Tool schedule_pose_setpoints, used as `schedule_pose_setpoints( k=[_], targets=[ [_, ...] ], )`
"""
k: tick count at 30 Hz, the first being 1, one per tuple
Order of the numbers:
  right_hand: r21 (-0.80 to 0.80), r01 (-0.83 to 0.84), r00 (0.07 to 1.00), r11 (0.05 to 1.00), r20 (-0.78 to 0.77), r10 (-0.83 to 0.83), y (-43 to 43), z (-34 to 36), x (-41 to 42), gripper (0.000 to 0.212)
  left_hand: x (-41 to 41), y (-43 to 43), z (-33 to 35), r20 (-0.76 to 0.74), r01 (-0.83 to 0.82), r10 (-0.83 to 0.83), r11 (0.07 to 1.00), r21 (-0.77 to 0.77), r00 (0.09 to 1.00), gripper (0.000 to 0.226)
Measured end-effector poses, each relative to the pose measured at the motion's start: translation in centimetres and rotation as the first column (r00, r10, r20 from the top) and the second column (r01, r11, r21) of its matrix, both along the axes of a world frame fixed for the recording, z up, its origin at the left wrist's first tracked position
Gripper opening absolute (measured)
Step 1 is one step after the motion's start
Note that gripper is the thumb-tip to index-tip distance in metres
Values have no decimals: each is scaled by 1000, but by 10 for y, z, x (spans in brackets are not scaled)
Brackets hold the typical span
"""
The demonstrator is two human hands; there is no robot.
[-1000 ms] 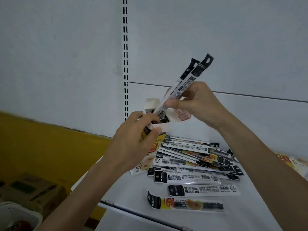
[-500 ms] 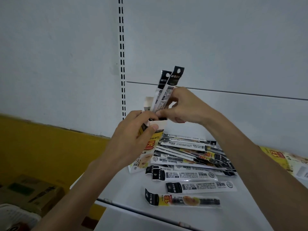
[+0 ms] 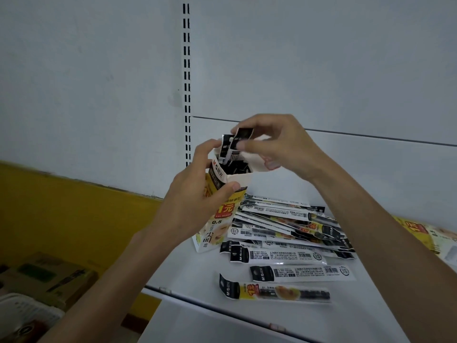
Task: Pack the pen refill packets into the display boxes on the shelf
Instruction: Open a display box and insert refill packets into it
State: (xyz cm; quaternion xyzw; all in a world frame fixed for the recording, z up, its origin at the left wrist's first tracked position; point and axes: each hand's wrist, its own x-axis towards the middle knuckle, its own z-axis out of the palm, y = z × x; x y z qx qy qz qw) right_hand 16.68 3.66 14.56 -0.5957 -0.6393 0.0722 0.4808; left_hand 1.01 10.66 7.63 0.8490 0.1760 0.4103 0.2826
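White shelf point(image 3: 197, 280), slotted upright point(image 3: 186, 70) behind, yellow wall point(image 3: 74, 214) at 9 o'clock. Your left hand point(image 3: 197, 201) grips the display box point(image 3: 220, 221) ("M&G", "0.5"); your right hand point(image 3: 279, 144) pinches two packets point(image 3: 238, 142) in its mouth, loose packets point(image 3: 284, 231) at 4 o'clock.

Wall point(image 3: 86, 70): plain and pale grey, on both sides of the rail.
Rail point(image 3: 186, 70): a white strip with two rows of small dark slots, going straight up.
Thin dark line point(image 3: 371, 137): runs across the wall, right of the rail.
Shelf point(image 3: 197, 273): white and flat, below the rail.
Yellow band point(image 3: 61, 214): low, left of the rail.
Cardboard box point(image 3: 49, 276): brown, far down, left of the rail.
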Motion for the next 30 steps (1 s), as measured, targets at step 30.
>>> schedule_pose_setpoints(
  k=[30],
  targets=[
    [-121, 311, 728, 943, 668, -154, 9, -6, -18, 27, 7, 0, -2, -8, -81, 81, 997, 19, 997, 65]
  ],
)
